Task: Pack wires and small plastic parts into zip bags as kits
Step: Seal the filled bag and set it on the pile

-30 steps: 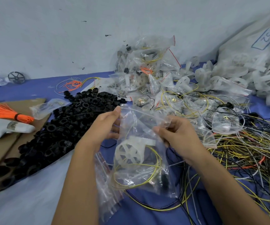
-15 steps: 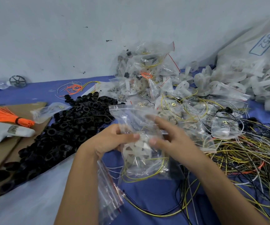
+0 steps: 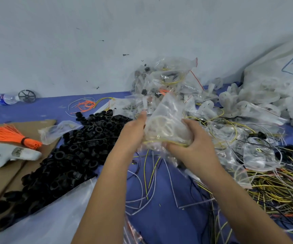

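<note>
A clear zip bag (image 3: 166, 120) holding a white plastic wheel and a coil of yellow wire is up between my hands, above the blue cloth. My left hand (image 3: 133, 131) holds its left edge. My right hand (image 3: 193, 143) grips its right and lower side, fingers curled round the bottom. Behind the bag rises a heap of filled zip bags (image 3: 165, 81). Loose yellow, white and black wires (image 3: 274, 182) tangle at the right. A pile of black plastic rings (image 3: 75, 152) lies at the left.
White plastic wheels (image 3: 258, 101) spill from a large sack (image 3: 279, 67) at the back right. At the left, cardboard (image 3: 1, 175) carries an orange wire bundle (image 3: 10, 136) and a white controller-shaped part (image 3: 10, 154). Empty zip bags (image 3: 50, 222) lie near my left forearm. A water bottle (image 3: 4, 99) lies by the wall.
Both hands have lifted the bag up and away from me, toward the heap of filled bags. My right hand has shifted from the bag's front to its right and underside.
</note>
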The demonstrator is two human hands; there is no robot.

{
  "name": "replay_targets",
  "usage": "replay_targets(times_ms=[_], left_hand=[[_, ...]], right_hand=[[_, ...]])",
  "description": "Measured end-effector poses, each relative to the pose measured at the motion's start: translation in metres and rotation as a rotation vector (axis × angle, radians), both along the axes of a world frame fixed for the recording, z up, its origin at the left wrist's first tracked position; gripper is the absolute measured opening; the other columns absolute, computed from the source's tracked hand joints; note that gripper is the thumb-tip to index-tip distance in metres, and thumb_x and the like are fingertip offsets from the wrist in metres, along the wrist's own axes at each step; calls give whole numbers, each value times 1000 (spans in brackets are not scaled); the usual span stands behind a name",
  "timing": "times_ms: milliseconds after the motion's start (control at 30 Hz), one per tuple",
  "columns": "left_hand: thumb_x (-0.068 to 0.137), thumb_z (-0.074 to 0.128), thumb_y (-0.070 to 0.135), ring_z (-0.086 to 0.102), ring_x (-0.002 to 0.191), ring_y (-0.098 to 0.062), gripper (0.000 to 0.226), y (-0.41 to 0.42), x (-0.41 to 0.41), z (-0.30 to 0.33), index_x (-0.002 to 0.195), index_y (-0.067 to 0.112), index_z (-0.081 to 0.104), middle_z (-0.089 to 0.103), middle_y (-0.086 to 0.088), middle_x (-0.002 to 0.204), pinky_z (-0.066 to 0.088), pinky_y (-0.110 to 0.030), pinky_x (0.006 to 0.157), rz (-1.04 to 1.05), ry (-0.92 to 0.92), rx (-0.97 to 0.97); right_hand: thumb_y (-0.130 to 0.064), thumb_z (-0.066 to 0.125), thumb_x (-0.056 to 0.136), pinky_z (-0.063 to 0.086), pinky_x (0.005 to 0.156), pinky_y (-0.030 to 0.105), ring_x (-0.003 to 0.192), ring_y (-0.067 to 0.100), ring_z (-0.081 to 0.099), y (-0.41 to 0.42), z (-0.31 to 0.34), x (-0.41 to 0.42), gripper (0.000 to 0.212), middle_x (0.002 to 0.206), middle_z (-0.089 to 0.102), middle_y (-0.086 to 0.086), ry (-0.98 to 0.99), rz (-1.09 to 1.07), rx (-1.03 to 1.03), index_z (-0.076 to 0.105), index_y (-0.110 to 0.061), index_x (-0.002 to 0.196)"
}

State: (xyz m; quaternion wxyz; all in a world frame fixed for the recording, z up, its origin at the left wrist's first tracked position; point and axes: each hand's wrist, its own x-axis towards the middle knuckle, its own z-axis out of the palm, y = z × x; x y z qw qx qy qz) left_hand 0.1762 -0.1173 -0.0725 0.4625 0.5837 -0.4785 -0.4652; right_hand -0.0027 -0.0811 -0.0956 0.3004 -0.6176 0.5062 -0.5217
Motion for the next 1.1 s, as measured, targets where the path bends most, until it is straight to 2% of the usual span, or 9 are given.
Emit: replay_targets(times_ms=[133,267,367,433,633,733,833,933,1100], left_hand=[[104,33,63,67,60,-19,59,-36,-11,20,102,15,67,75,-9,89,54,-25,51,142,174,-28],[105,36,58,65,66,-25,51,-72,-23,32,101,13,59,71,-15,96,55,-32,60,259,200,-126],[103,38,59,68,94,-35,50,-94,-36,46,104,12,55,70,-18,108,57,-55,92,250,150,-178],[102,40,59,66,86,-32,45,-106,-43,51,99,15,53,68,-15,104,56,-59,93,222,143,-179],[100,44,49,66,110,-44,38,-113,-49,36,101,13,56,68,-20,114,51,-61,101,164,36,-138],[103,45,43,68,104,-42,34,-101,-49,22,99,11,57,69,-20,111,53,-57,98,158,43,-134],[106,46,35,64,69,-25,27,-92,-38,14,91,16,59,69,-9,91,51,-34,65,136,45,-178],[106,45,27,59,59,-19,27,-78,-19,11,87,15,59,68,-6,82,45,-26,50,172,63,-190],[109,42,28,54,44,-14,35,-32,10,0,83,12,59,67,-7,71,39,-20,41,232,76,-198]], right_hand=[[-39,89,64,58,69,38,84,25,72,-69,25,14,72,108,72,2,-183,-49,47,57,-22,127],[-34,84,72,46,84,27,104,25,60,-162,81,28,70,117,59,4,18,-195,-245,50,-15,131],[-36,84,75,34,86,23,127,29,45,-225,124,30,72,134,47,10,399,-393,-420,49,-13,133],[-39,78,82,43,92,33,135,32,36,-257,140,27,67,141,41,13,675,-461,-273,49,-12,136],[-34,58,98,39,105,41,132,37,44,-276,135,14,57,147,40,19,1249,-79,93,41,-5,145],[-32,60,99,36,108,38,132,33,46,-261,137,-1,57,150,46,13,1182,-24,182,43,-9,148],[-30,64,95,33,114,36,141,31,41,-236,132,-16,62,152,48,12,844,-158,-17,43,-9,150],[-26,64,94,37,109,32,135,26,48,-186,111,-17,49,141,59,6,579,-222,-173,55,-12,140],[-13,66,88,58,82,44,81,26,73,-65,43,25,9,83,76,7,254,-42,-42,74,-12,86]])
